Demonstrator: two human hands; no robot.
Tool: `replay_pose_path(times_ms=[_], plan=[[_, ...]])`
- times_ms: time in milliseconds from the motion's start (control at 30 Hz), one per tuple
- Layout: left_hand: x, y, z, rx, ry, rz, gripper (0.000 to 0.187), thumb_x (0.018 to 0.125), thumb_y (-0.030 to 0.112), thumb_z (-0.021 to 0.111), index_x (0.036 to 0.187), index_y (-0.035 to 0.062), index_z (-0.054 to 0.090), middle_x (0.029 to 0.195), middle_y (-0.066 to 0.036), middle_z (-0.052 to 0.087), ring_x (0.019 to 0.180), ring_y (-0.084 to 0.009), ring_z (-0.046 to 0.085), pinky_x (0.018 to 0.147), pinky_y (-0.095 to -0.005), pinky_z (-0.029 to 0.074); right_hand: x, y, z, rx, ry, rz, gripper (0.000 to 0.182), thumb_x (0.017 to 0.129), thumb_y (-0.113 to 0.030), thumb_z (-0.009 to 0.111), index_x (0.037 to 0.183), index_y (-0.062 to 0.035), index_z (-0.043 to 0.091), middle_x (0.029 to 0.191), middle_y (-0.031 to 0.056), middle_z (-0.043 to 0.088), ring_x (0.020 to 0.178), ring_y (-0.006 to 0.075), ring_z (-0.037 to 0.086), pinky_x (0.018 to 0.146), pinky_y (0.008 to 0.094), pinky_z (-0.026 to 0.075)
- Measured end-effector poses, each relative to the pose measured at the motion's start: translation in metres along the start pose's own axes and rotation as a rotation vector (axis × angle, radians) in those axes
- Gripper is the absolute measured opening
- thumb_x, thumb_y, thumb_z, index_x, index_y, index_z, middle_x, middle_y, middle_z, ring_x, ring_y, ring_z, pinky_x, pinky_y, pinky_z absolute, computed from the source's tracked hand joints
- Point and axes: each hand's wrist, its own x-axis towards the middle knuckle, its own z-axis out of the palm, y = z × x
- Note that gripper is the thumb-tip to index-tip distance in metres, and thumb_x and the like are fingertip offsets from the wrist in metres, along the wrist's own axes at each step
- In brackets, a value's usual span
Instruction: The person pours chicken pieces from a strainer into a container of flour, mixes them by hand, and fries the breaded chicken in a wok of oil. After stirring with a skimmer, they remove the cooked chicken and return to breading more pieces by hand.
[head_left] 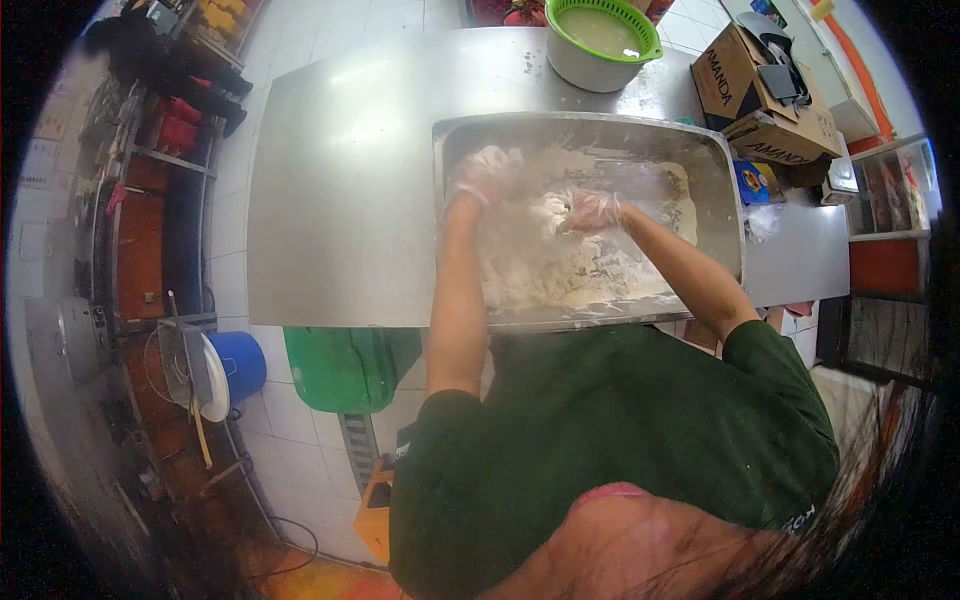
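Note:
A wide metal tray (718, 250) holds loose white flour-like powder (610, 270), spread mostly over its middle and near side. My left hand (487, 176), in a clear plastic glove, is over the tray's left part; haze blurs its fingers. My right hand (594, 211), gloved the same way, is at the tray's middle with its fingers closed around a whitish, floury lump (553, 213). Powder lies below and around both hands.
The tray sits on a steel table (340, 190). Behind it stands a white tub with a green basket (603, 50). Cardboard boxes (735, 80) and a blue box (757, 183) are at the right. A person (165, 65) stands far left.

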Motion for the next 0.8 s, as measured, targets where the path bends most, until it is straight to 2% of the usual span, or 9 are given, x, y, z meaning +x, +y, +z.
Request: replay_pose_path(times_ms=[133, 233, 333, 433, 500, 533, 600, 767, 800], plan=[[-0.006, 0.006, -0.005, -0.019, -0.022, -0.032, 0.054, 0.079, 0.06, 0.051, 0.087, 0.0076, 0.061, 0.074, -0.01, 0.061, 0.069, -0.0211, 0.058, 0.067, -0.0357, 0.045, 0.02, 0.02, 0.003, -0.161, 0.103, 0.101, 0.035, 0.074, -0.035, 0.066, 0.077, -0.0011, 0.064, 0.069, 0.0102, 0.06, 0.059, 0.0239, 0.054, 0.051, 0.0351, 0.048], [-0.01, 0.009, -0.01, -0.065, -0.044, -0.037, 0.054, 0.079, 0.061, 0.05, 0.086, 0.0084, 0.061, 0.075, -0.01, 0.061, 0.071, -0.0221, 0.058, 0.068, -0.0364, 0.045, 0.01, 0.001, -0.015, -0.001, -0.148, 0.239, 0.05, 0.073, -0.04, 0.067, 0.104, -0.0012, 0.062, 0.097, 0.0193, 0.062, 0.082, 0.0285, 0.06, 0.066, 0.0354, 0.054], [-0.014, 0.01, -0.011, -0.076, -0.052, -0.032, 0.054, 0.079, 0.061, 0.05, 0.086, 0.0085, 0.061, 0.076, -0.011, 0.061, 0.072, -0.0238, 0.059, 0.069, -0.0366, 0.045, -0.001, -0.02, 0.015, -0.117, -0.078, -0.281, 0.075, 0.071, -0.046, 0.069, 0.131, -0.0087, 0.044, 0.133, 0.0247, 0.04, 0.114, 0.0294, 0.05, 0.086, 0.0403, 0.051], [-0.013, 0.009, -0.011, -0.061, -0.04, -0.008, 0.055, 0.08, 0.061, 0.048, 0.087, 0.0082, 0.061, 0.078, -0.012, 0.062, 0.074, -0.026, 0.059, 0.07, -0.0369, 0.045, 0.016, 0.012, 0.084, -0.838, -0.056, -0.219, 0.073, 0.073, -0.026, 0.067, 0.135, -0.0045, 0.035, 0.128, 0.0188, 0.048, 0.114, 0.0274, 0.048, 0.095, 0.0331, 0.041], [-0.014, 0.009, -0.011, -0.043, -0.038, 0.005, 0.055, 0.08, 0.061, 0.048, 0.087, 0.0082, 0.061, 0.08, -0.012, 0.062, 0.076, -0.027, 0.06, 0.071, -0.0371, 0.045, -0.027, -0.065, 0.055, -0.71, -0.119, -0.041, 0.082, 0.072, -0.046, 0.069, 0.139, -0.0157, 0.032, 0.146, 0.0204, 0.019, 0.126, 0.0316, 0.037, 0.102, 0.0403, 0.038], [-0.014, 0.011, -0.013, -0.047, -0.05, -0.001, 0.054, 0.081, 0.061, 0.048, 0.088, 0.0083, 0.061, 0.081, -0.013, 0.063, 0.077, -0.0277, 0.06, 0.071, -0.0372, 0.045, -0.012, -0.035, 0.06, -0.713, -0.118, -0.041, 0.082, 0.072, -0.046, 0.069, 0.139, -0.0157, 0.032, 0.146, 0.0204, 0.019, 0.126, 0.0316, 0.037, 0.102, 0.0403, 0.038], [-0.016, 0.011, -0.011, -0.049, -0.065, -0.008, 0.054, 0.081, 0.06, 0.048, 0.088, 0.0084, 0.061, 0.082, -0.013, 0.063, 0.078, -0.0283, 0.06, 0.072, -0.0373, 0.045, 0.027, 0.047, 0.076, 0.338, -0.037, -0.072, 0.073, 0.075, -0.043, 0.068, 0.135, -0.0123, 0.039, 0.138, 0.0222, 0.036, 0.115, 0.0309, 0.048, 0.098, 0.0374, 0.042], [-0.014, 0.01, -0.011, -0.004, -0.017, 0.01, 0.053, 0.081, 0.059, 0.048, 0.088, 0.0077, 0.06, 0.078, -0.012, 0.063, 0.074, -0.0257, 0.06, 0.07, -0.036, 0.045, -0.039, -0.066, -0.011, 0.022, -0.018, -0.047, 0.061, 0.079, -0.033, 0.063, 0.131, -0.0092, 0.043, 0.099, 0.0167, 0.06, 0.083, 0.0249, 0.059, 0.073, 0.0351, 0.05], [-0.013, 0.009, -0.009, -0.004, -0.019, 0.014, 0.053, 0.081, 0.059, 0.048, 0.088, 0.0077, 0.06, 0.078, -0.012, 0.063, 0.074, -0.0257, 0.06, 0.07, -0.036, 0.045, -0.03, -0.058, -0.007, -0.128, 0.066, 0.013, 0.039, 0.079, -0.025, 0.064, 0.112, -0.0089, 0.052, 0.095, 0.0114, 0.063, 0.078, 0.0219, 0.059, 0.068, 0.0362, 0.048]])
